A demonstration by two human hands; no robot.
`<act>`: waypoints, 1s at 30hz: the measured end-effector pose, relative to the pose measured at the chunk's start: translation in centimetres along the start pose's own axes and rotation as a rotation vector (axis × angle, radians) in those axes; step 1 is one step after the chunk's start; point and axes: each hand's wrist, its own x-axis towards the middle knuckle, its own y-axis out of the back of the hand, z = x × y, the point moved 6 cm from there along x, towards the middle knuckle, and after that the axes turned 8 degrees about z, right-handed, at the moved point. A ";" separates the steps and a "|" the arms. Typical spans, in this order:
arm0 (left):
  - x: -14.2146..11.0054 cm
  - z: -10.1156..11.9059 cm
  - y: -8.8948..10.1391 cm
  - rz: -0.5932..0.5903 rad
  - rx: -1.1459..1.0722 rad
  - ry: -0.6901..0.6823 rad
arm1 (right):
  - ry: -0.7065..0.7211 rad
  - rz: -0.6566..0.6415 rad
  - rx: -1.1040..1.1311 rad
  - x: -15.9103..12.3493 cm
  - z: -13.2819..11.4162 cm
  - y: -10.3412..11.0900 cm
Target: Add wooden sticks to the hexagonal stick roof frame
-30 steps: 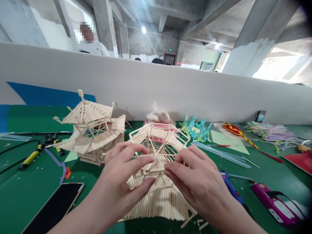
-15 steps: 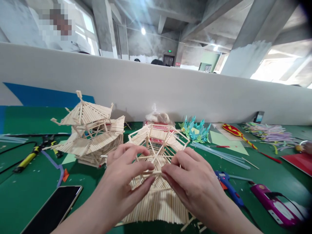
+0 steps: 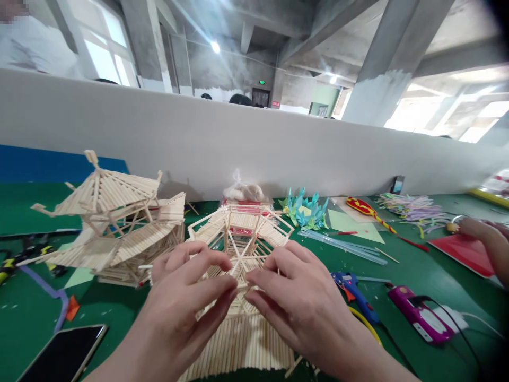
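Directly before me stands a pavilion model (image 3: 238, 339) made of thin wooden sticks, its slatted roof panels sloping out around an open spoked top. Over its near side, my left hand (image 3: 186, 286) has thumb and forefinger closed on one end of a thin wooden stick (image 3: 242, 287). My right hand (image 3: 294, 297) pinches the same stick's other end, so only a short length shows between the fingertips. A pale stick end (image 3: 145, 267) pokes out beyond my left hand's curled fingers; whether they grip it is hidden.
A finished-looking stick pagoda (image 3: 115, 223) stands left, above a phone (image 3: 63, 353). To the right lie a blue glue gun (image 3: 360, 300), a magenta power strip (image 3: 421, 315) and clear glue sticks (image 3: 342, 246). Another person's hand (image 3: 485, 239) is over a red sheet (image 3: 463, 252).
The view has swung right, shifting everything leftward. My fingertips have come closer together along the stick. The other person's hand and forearm show more at the right edge.
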 end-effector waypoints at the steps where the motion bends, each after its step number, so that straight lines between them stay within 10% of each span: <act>1: -0.1 -0.1 0.0 0.012 -0.011 0.009 | -0.023 0.011 0.036 -0.3 0.4 0.2; 9: -0.4 -0.7 -0.3 0.060 -0.027 0.001 | -0.267 0.136 0.206 -3.7 4.6 0.2; 30: -0.8 -1.6 -0.7 0.103 0.005 -0.034 | -0.403 0.296 0.435 -3.4 5.2 -2.2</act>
